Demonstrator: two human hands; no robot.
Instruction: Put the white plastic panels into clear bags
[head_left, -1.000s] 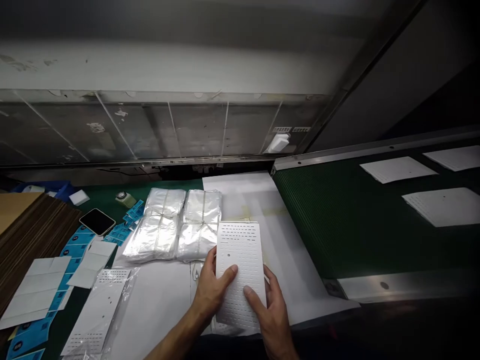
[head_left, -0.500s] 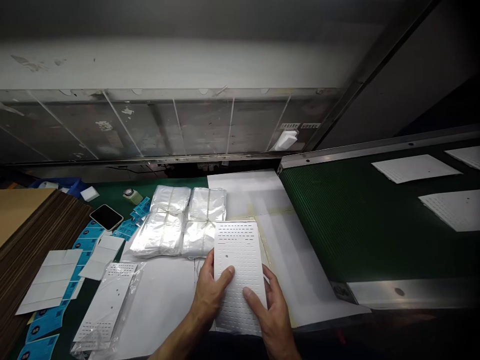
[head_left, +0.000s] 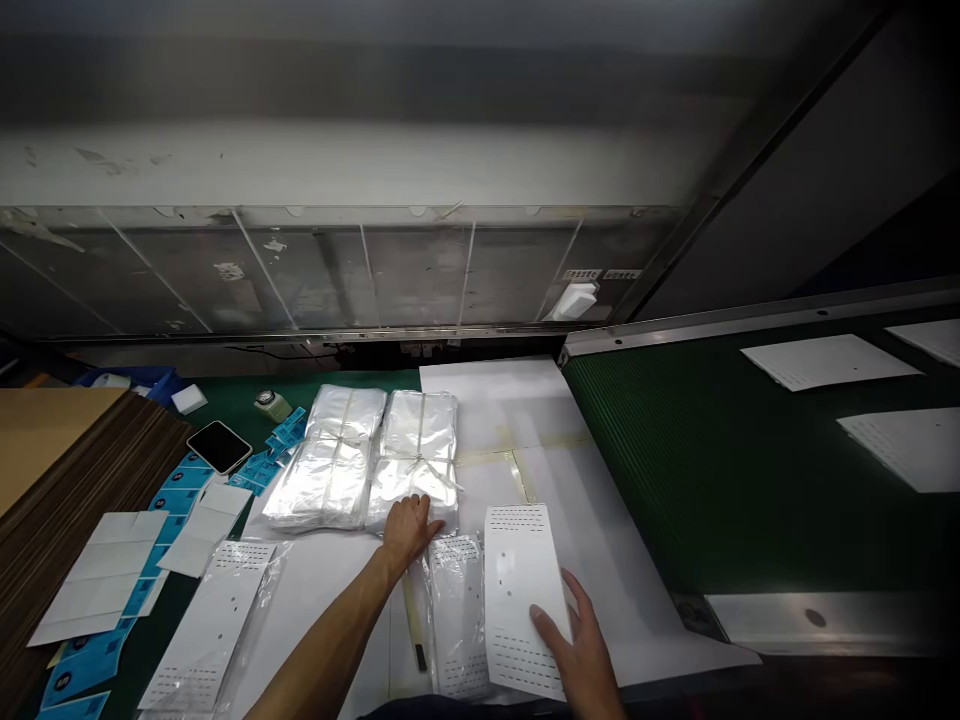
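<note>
White card (head_left: 521, 590), fingers (head_left: 580, 597) at edge, belt (head_left: 645, 450) apart

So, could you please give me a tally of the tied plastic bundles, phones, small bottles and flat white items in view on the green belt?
Tied plastic bundles: 2
Phone: 1
Small bottle: 1
Flat white items on the green belt: 3
Total: 7
</note>
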